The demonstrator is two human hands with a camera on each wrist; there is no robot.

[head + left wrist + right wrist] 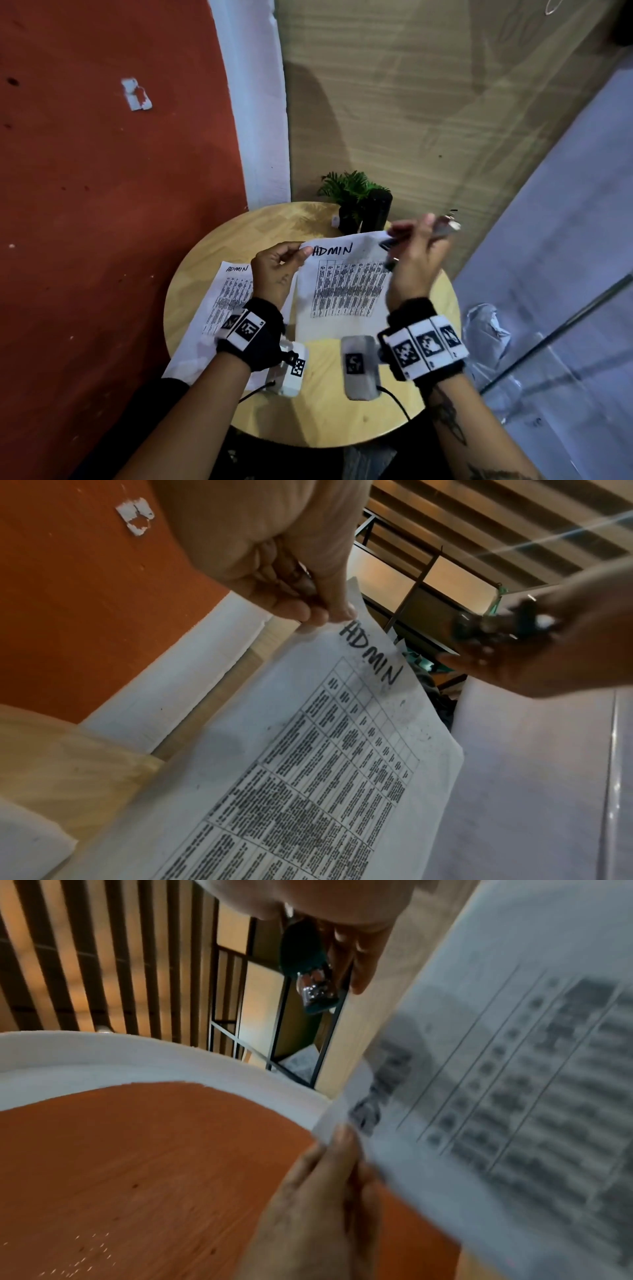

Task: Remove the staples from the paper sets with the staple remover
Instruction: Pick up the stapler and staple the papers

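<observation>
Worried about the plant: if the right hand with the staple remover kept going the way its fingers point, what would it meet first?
Probably nothing on the table. The right hand points up and away past the lifted white ADMIN paper set; the small green potted plant sits left of that line, though depth is unclear.

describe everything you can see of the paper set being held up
The held paper set is white, with ADMIN handwritten in black marker above a printed table of dense text. Its top is lifted and curls toward the person. The left hand pinches its top left corner; the right hand, gripping the staple remover, is at its top right corner. No staple is discernible.
</observation>
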